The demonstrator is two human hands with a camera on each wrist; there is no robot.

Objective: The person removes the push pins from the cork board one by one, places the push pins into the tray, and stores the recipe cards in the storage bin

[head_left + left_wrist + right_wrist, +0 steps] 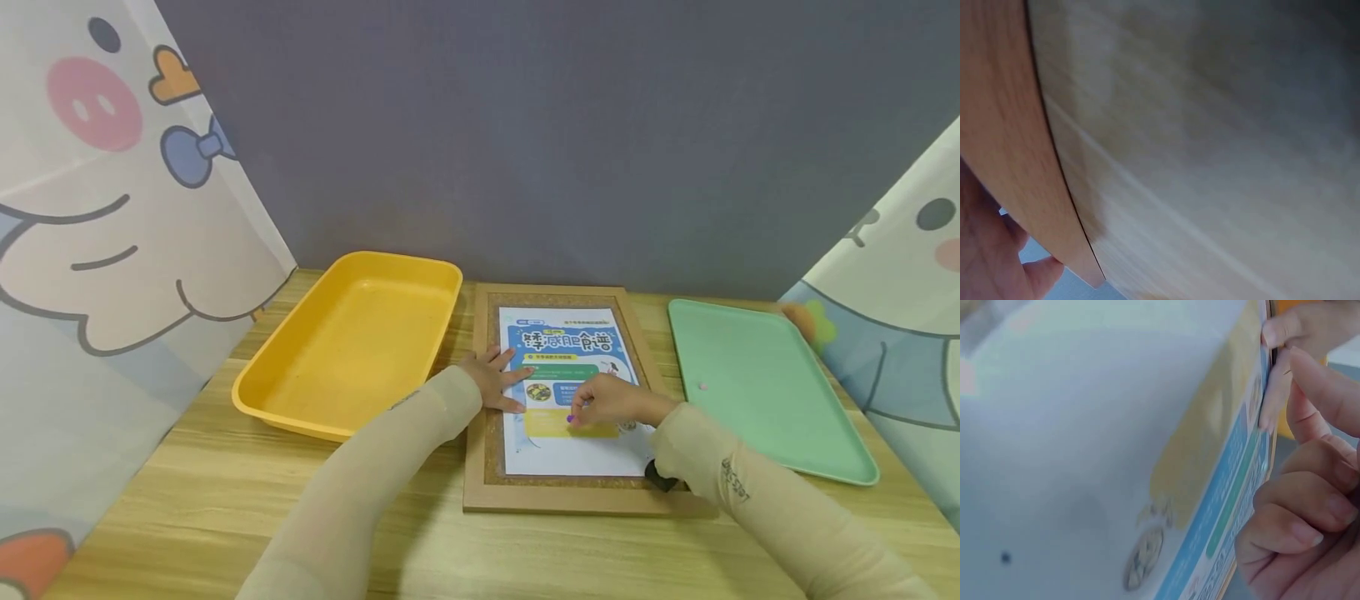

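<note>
A printed poster (551, 457) with Chinese lettering and blue, green and yellow panels lies on a cork board (493, 446) with a wooden frame. My left hand (491, 379) rests spread at the poster's left edge, its fingers straight across the paper. In the left wrist view, that hand (988, 250) shows beside the wooden frame (1016, 137). Over the yellow panel, my right hand (606, 400) pinches a small purple push pin (571, 418) between thumb and index finger. Its other fingers (1291, 531) are curled in the right wrist view.
A deep yellow tray (247, 396) stands left of the board. To the right lies a flat green tray (780, 400) with a tiny pink piece (702, 386) on it. A grey partition (562, 150) rises behind the wooden table (420, 542).
</note>
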